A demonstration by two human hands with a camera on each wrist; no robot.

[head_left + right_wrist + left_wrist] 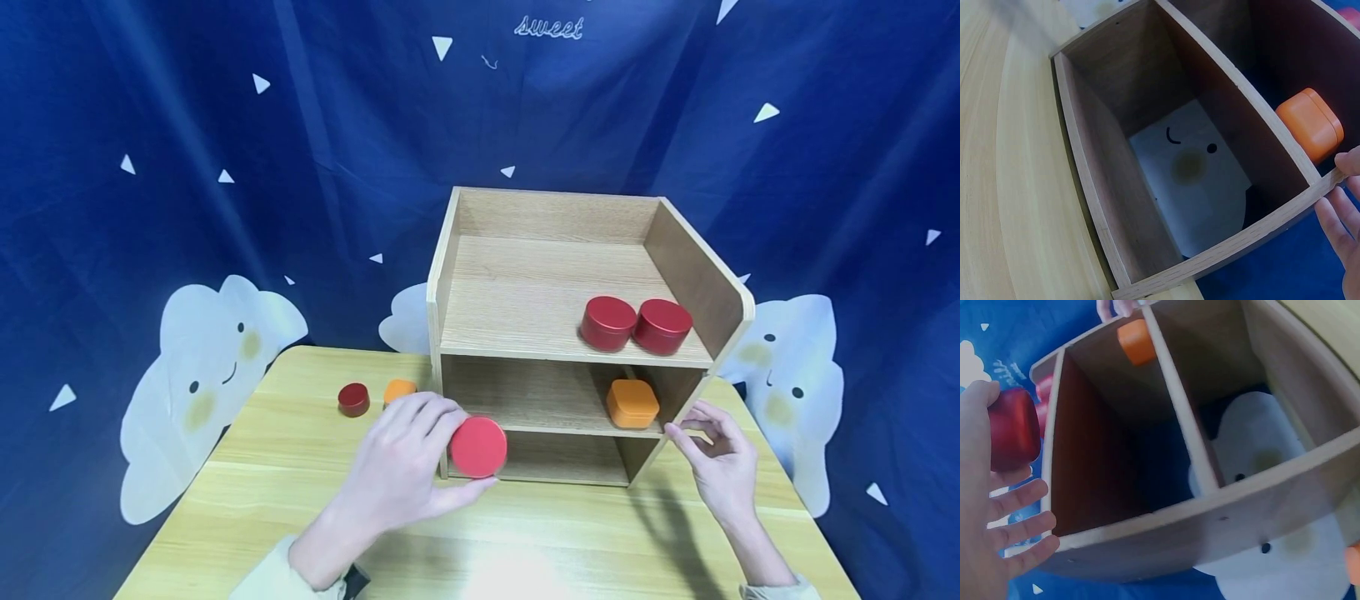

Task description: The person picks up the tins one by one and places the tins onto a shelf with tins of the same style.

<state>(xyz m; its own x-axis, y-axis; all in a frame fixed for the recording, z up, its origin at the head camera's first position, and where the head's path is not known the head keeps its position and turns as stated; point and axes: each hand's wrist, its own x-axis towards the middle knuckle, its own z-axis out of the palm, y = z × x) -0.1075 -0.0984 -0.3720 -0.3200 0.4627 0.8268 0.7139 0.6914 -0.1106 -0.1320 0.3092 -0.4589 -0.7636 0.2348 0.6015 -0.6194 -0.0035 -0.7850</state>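
Observation:
My left hand [393, 467] holds a round red tin [478, 447] between thumb and fingers, in front of the left side of a wooden shelf unit [540, 292]. In the left wrist view the other fingers spread below the tin [1016, 430]. My right hand [716, 458] pinches the front edge of the unit's right side panel, thumb on the inner side and fingers outside, as the right wrist view shows. Close to that thumb, an orange square tin [632, 404] sits on the middle shelf at the right.
Two round red tins [608, 323] stand side by side at the front right of the top shelf. Left of the unit, a small red tin [353, 400] and a partly hidden orange tin [399, 388] rest on the table [292, 433]. A blue curtain [345, 150] hangs behind.

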